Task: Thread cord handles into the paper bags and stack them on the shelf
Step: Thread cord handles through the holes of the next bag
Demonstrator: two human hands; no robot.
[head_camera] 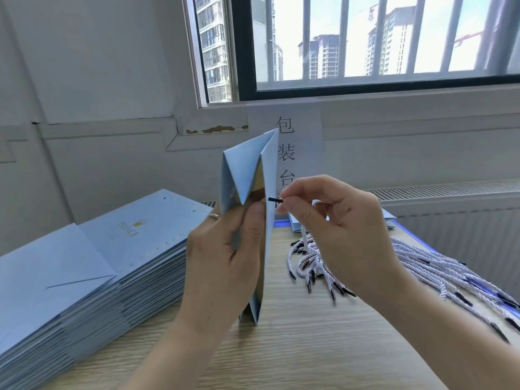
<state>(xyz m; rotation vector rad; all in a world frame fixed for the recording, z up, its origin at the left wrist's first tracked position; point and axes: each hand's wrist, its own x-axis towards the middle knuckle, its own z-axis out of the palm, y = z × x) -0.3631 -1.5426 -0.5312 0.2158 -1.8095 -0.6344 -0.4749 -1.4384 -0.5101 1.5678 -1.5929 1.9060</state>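
My left hand grips a pale blue paper bag standing on end on the wood-grain worktop, its smooth creased gusset spread in a V at the top. My right hand pinches a cord by its stiff black tip, at the bag's right edge. A stack of flat bags lies to the left. Twisted white cords fan out to the right.

Bright daylight pours through the barred window, leaving soft shadows. Wide-angle bending curves the edges; the cords at right look blurred.
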